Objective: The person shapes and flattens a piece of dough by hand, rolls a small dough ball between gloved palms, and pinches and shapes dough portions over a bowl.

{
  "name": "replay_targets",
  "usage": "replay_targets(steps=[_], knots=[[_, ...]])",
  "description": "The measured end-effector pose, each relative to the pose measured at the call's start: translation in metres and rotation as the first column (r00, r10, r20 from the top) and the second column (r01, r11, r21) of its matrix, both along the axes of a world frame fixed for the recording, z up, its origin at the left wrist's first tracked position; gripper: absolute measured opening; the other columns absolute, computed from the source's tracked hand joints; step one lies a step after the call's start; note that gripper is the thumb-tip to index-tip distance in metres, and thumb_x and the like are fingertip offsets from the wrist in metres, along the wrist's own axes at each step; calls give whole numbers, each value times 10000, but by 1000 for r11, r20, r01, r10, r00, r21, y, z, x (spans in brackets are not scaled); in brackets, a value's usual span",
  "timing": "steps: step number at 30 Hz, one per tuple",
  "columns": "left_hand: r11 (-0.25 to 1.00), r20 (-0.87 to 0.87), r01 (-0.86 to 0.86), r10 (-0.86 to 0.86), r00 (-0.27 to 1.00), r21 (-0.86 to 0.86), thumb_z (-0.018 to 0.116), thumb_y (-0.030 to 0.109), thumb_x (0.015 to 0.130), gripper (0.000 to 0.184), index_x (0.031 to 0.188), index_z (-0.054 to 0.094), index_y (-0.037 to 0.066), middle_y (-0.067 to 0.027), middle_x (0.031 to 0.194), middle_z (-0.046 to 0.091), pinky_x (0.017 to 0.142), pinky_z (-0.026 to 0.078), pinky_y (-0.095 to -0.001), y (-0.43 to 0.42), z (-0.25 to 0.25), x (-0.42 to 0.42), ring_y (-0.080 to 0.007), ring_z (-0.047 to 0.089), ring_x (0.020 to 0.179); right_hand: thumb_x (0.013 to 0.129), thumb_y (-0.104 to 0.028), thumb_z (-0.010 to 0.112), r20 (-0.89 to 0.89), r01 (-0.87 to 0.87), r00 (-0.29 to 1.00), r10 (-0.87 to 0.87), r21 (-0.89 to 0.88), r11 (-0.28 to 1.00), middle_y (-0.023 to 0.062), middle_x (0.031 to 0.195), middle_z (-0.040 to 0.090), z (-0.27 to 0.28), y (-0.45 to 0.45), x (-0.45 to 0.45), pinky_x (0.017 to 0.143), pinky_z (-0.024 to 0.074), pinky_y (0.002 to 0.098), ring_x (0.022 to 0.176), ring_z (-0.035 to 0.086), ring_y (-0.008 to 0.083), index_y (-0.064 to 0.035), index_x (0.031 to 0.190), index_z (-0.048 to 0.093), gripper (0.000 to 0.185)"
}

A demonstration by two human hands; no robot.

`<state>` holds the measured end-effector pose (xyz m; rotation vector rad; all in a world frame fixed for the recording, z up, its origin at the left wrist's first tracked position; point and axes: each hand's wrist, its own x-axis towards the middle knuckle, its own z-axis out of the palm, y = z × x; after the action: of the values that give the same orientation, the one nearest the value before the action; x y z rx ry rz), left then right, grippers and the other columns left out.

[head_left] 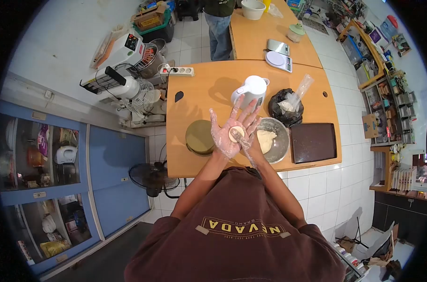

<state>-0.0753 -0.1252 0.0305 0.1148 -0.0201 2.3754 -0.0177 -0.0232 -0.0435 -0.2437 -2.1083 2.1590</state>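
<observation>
My left hand (225, 137) is palm up above the table's front edge, its floury fingers spread wide. A small round disc of pale dough (236, 134) lies on that palm. From the right, my right hand (251, 140) reaches across it, its flour-covered fingers extended and touching the disc. Part of the left palm is hidden behind those fingers. A larger lump of dough (266, 140) sits in a metal bowl (281, 146) just right of my hands. An olive-green round lid or container (199, 137) stands on the left.
Behind my hands are a white electric kettle (255, 87) and a black plastic bag (275, 104). A dark baking tray (313, 143) lies at right. Farther back are a kitchen scale (278, 61) and a power strip (180, 71). A person (218, 33) stands beyond the table; a fan (147, 179) is at left.
</observation>
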Motion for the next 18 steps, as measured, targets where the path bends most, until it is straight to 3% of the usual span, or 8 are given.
replay_targets(steps=[3,6,9,12,15,18], knots=[[1000,-35,12,-12,999,6,286,857,937,997,1671,198,189,-200,1696,234,1293,189,-550,-2,-1,-2,-387,204,1571,948,-397,755,23,32,999,-34,119,992,174,1727,69,4,0,2,1251,294,455,1584,193,329,-46,1660,-6,1101],[1000,-9,0,1,1000,23,283,863,933,1004,1672,193,190,-205,1696,228,1293,186,-551,-4,-6,-2,-392,216,1566,925,-388,780,-17,79,997,-79,2,997,180,1726,65,33,2,-3,1254,294,452,1582,201,326,-60,1662,-21,1137],[999,11,-47,47,999,0,280,864,932,1008,1673,190,187,-203,1697,224,1293,187,-552,-4,-2,-3,-396,228,1561,917,-361,793,-4,70,998,-70,146,987,174,1724,86,21,3,-3,1256,296,451,1577,218,330,-75,1663,-25,1144],[998,2,-61,61,998,-1,290,866,928,1016,1673,187,182,-201,1699,218,1296,183,-549,-5,-2,-1,-388,222,1564,923,-352,788,24,12,1000,-11,-23,1000,161,1722,96,14,0,-2,1255,299,455,1575,219,327,-83,1663,-20,1129],[998,2,-62,62,998,-3,314,875,917,1036,1673,185,178,-196,1704,203,1303,163,-539,-7,-3,-1,-371,200,1573,877,-332,843,-8,62,998,-63,-69,996,219,1687,132,34,0,1,1261,245,490,1578,169,356,-13,1645,4,1182],[999,-30,-49,48,998,-18,311,877,916,1035,1674,183,184,-189,1709,198,1302,155,-537,-6,-2,-1,-368,196,1576,871,-293,850,-58,47,997,-56,-147,988,224,1680,146,40,-5,5,1264,237,476,1579,161,353,-27,1649,15,1172]])
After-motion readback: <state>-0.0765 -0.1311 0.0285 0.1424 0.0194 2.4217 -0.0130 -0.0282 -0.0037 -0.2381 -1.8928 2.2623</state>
